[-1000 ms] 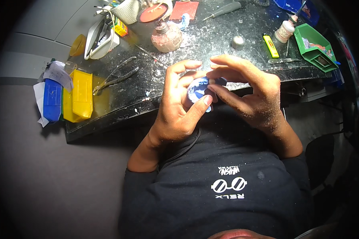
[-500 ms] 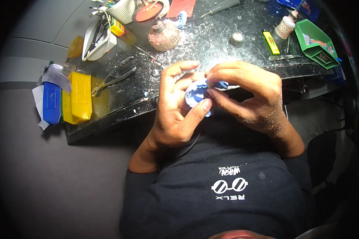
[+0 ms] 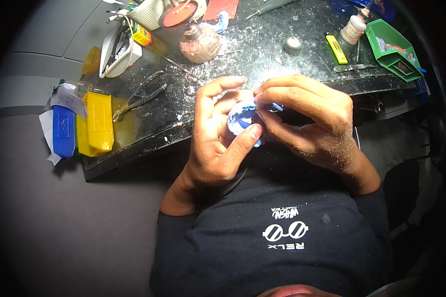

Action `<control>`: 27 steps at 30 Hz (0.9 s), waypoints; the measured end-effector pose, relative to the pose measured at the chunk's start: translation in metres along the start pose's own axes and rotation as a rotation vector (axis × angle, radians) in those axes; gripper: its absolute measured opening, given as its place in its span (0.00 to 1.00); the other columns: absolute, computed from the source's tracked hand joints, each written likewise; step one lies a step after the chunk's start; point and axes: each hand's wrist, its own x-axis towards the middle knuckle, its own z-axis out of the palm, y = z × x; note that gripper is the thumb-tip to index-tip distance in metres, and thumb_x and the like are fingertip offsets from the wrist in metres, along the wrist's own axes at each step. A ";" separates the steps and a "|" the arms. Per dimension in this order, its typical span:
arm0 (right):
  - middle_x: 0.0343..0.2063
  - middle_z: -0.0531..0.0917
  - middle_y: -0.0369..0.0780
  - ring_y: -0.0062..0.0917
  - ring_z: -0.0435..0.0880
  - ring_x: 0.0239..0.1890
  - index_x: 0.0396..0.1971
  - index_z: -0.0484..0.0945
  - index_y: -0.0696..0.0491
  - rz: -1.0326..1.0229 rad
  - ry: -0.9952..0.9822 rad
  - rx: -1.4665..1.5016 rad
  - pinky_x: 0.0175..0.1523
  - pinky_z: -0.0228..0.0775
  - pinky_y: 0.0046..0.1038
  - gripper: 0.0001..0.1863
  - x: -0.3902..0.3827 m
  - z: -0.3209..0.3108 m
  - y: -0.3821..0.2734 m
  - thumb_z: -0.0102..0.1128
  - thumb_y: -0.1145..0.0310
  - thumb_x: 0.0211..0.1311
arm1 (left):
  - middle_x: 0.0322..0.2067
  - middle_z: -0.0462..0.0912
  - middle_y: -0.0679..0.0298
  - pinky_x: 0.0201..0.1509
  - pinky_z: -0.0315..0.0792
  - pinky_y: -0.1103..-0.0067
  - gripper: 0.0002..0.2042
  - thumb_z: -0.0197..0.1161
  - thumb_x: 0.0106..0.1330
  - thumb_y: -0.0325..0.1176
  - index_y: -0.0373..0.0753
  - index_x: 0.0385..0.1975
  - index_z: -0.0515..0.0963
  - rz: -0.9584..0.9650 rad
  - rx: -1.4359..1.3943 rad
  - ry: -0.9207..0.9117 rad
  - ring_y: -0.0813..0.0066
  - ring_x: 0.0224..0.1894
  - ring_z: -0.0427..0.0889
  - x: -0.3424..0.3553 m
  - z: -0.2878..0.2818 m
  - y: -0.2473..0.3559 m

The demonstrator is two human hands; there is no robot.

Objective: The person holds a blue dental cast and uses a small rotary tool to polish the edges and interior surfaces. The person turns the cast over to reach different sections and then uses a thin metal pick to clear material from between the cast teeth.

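Observation:
In front of my chest, just past the bench's near edge, a blue dental cast [image 3: 240,115] with a curved row of teeth rests in my left hand [image 3: 215,143]. The left thumb presses on its near rim, while the fingers curl behind it and the index finger sticks up free. My right hand [image 3: 314,114] comes in from the other side, thumb and index finger pinched together at the cast's right rim. Whatever lies between those two fingertips is too small and too covered to name. Part of the cast is hidden behind the right fingers.
On the dusty black bench [image 3: 262,49] stand a pink-crusted glass burner [image 3: 199,44], a metal cap [image 3: 292,46], a yellow lighter [image 3: 336,48], a knife [image 3: 354,68], a dropper bottle [image 3: 354,29] and a green bin [image 3: 394,54]. Pliers [image 3: 139,101] lie left, near yellow [image 3: 100,121] and blue bins [image 3: 64,131].
Both hands keep nearly the same grip, with the right fingertips still at the cast's rim. The bench and its things appear shifted slightly left in the view.

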 end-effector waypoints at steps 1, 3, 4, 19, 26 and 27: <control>0.37 0.89 0.45 0.33 0.91 0.40 0.36 0.85 0.60 0.000 0.001 0.000 0.46 0.83 0.28 0.13 0.000 0.000 0.000 0.75 0.82 0.48 | 0.55 0.75 0.51 0.58 0.76 0.77 0.34 0.61 0.68 0.17 0.33 0.70 0.51 -0.009 -0.006 0.002 0.72 0.55 0.79 0.000 0.000 0.000; 0.37 0.89 0.46 0.33 0.91 0.40 0.38 0.85 0.60 0.013 0.009 -0.032 0.46 0.83 0.28 0.14 -0.002 0.001 0.000 0.75 0.82 0.49 | 0.55 0.75 0.51 0.58 0.75 0.77 0.34 0.61 0.68 0.17 0.33 0.70 0.51 -0.004 0.001 -0.001 0.72 0.55 0.79 0.001 0.000 -0.001; 0.37 0.89 0.46 0.33 0.91 0.40 0.38 0.85 0.60 0.012 0.009 -0.031 0.46 0.83 0.28 0.14 -0.002 0.000 0.000 0.75 0.82 0.49 | 0.55 0.75 0.51 0.59 0.75 0.77 0.34 0.61 0.69 0.17 0.33 0.70 0.51 0.001 0.010 0.000 0.72 0.55 0.79 0.000 -0.001 -0.001; 0.41 0.89 0.43 0.26 0.91 0.42 0.45 0.86 0.60 0.306 0.013 0.186 0.45 0.86 0.27 0.16 -0.009 -0.010 0.006 0.75 0.74 0.56 | 0.47 0.81 0.50 0.43 0.78 0.81 0.24 0.59 0.73 0.20 0.32 0.65 0.57 -0.033 -0.072 0.008 0.77 0.38 0.82 0.009 -0.009 -0.006; 0.40 0.88 0.40 0.23 0.87 0.40 0.45 0.86 0.58 0.275 -0.162 0.317 0.40 0.83 0.23 0.15 -0.008 -0.008 0.016 0.73 0.76 0.56 | 0.33 0.82 0.51 0.28 0.77 0.82 0.16 0.57 0.74 0.22 0.29 0.57 0.63 -0.050 -0.052 0.025 0.75 0.28 0.81 0.009 -0.010 -0.012; 0.40 0.87 0.40 0.22 0.86 0.40 0.46 0.86 0.58 0.273 -0.180 0.336 0.39 0.83 0.22 0.17 -0.008 -0.007 0.018 0.72 0.77 0.55 | 0.33 0.82 0.51 0.28 0.77 0.82 0.16 0.57 0.74 0.22 0.29 0.57 0.63 -0.051 -0.054 0.027 0.75 0.28 0.81 0.009 -0.010 -0.012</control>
